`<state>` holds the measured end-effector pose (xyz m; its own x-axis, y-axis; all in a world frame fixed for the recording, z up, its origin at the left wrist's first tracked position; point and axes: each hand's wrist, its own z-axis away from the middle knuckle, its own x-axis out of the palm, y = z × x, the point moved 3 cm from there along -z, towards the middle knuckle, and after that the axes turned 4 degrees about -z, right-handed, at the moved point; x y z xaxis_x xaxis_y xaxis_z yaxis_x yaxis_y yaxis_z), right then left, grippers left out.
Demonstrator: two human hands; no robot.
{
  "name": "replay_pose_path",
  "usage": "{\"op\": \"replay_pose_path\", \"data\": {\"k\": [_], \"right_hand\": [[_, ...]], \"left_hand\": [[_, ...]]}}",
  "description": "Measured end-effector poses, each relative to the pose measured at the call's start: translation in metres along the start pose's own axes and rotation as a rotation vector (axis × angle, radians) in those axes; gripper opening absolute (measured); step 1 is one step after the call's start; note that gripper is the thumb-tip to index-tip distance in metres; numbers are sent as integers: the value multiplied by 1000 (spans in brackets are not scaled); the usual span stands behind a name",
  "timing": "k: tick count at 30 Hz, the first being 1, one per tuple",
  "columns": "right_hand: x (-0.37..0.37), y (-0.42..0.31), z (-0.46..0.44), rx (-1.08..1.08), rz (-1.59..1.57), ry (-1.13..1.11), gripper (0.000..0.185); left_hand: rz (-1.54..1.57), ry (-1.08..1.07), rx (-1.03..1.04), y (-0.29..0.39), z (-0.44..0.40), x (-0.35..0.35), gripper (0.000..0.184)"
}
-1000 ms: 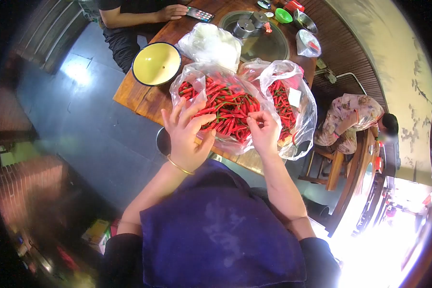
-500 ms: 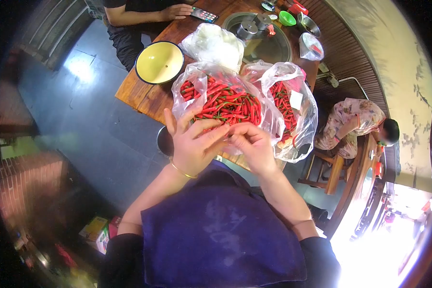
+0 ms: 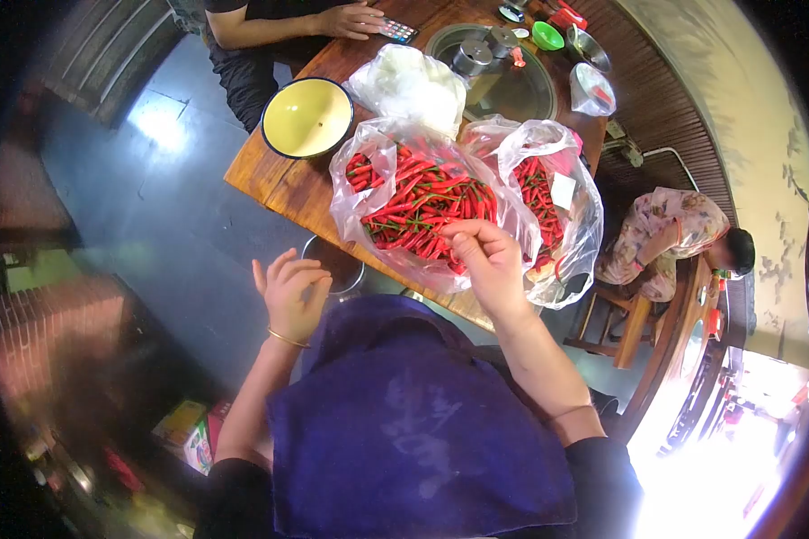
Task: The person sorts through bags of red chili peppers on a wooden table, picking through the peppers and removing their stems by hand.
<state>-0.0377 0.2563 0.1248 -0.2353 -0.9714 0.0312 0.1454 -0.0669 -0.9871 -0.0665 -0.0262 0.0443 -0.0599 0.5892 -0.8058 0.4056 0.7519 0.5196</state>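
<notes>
My right hand (image 3: pixel 490 265) is over the front of a clear plastic bag (image 3: pixel 351 216) full of red chili peppers (image 3: pixel 422 198). Its thumb and index finger are pinched together; whatever lies between them blends into the peppers behind. My left hand (image 3: pixel 295 292) is lower and to the left, just beside a dark round bucket (image 3: pixel 337 265) below the table edge. Its fingers are loosely curved and apart, and I see nothing held there. To the right stands a second open plastic bag (image 3: pixel 584 238) with more red peppers and a white label.
On the wooden table (image 3: pixel 265 184) are a yellow enamel bowl (image 3: pixel 307 117), a white plastic bag (image 3: pixel 404 85), metal canisters (image 3: pixel 472 57) and a green bowl (image 3: pixel 546 36). Across it, a person's hand (image 3: pixel 351 20) touches a phone (image 3: pixel 398 31). Another person (image 3: pixel 674 229) sits bent over at the right.
My hands, together in front of the peppers before, are now apart. The left has moved left and down towards the bucket; the right remains at the bag, slightly further right.
</notes>
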Motion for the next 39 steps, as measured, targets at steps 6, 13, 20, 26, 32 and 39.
{"op": "replay_pose_path", "data": {"k": [6, 13, 20, 26, 32, 39], "right_hand": [[-3, -1, -10, -32, -51, 9, 14], [-11, 13, -17, 21, 67, -36, 17], [-23, 37, -44, -163, 687, 49, 36], [23, 57, -66, -138, 1162, -26, 67], [82, 70, -80, -126, 1437, -260, 62], [64, 48, -58, -194, 1389, -282, 66]], "left_hand": [[-36, -161, -170, -42, 15, 57, 11], [-239, -487, -231, -54, 5, 79, 13], [-225, -487, -239, -65, 18, 89, 13], [-89, -400, -292, -71, 22, 87, 15], [37, -342, -321, -48, 13, 67, 25], [282, -200, -259, -14, -12, 44, 48]]}}
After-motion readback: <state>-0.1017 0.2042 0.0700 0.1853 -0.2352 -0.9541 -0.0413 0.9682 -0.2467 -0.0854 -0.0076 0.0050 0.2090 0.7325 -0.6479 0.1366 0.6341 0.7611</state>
